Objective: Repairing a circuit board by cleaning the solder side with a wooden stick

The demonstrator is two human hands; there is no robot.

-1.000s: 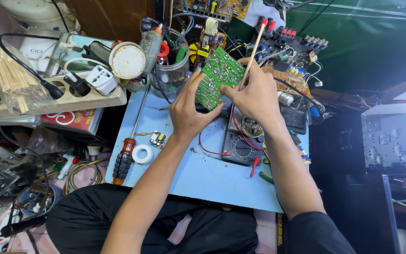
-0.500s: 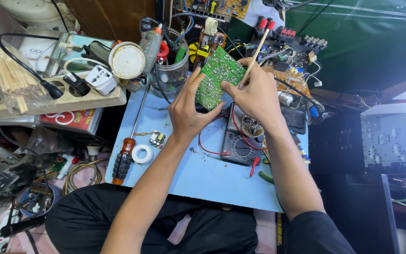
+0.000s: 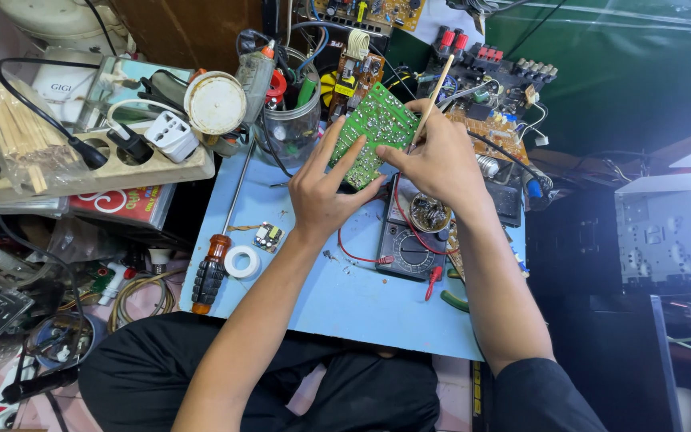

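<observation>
A green circuit board (image 3: 375, 126) is held tilted above the light blue work board (image 3: 313, 288). My left hand (image 3: 325, 190) grips the board's lower left edge, fingers spread along its solder side. My right hand (image 3: 440, 156) holds a thin wooden stick (image 3: 433, 94) like a pen, its lower end resting against the board's right side. A dark multimeter (image 3: 409, 236) with red leads lies directly under my right hand.
A long screwdriver with an orange handle (image 3: 211, 272) and a white tape roll (image 3: 242, 262) lie at the left. A clear jar of tools (image 3: 288, 124), a power strip (image 3: 97, 172) and more circuit boards (image 3: 497, 88) crowd the back. My black-clothed legs are below.
The view has barely shifted. Both hands stay on the green board; the stick's tip has moved slightly along the board's edge.
</observation>
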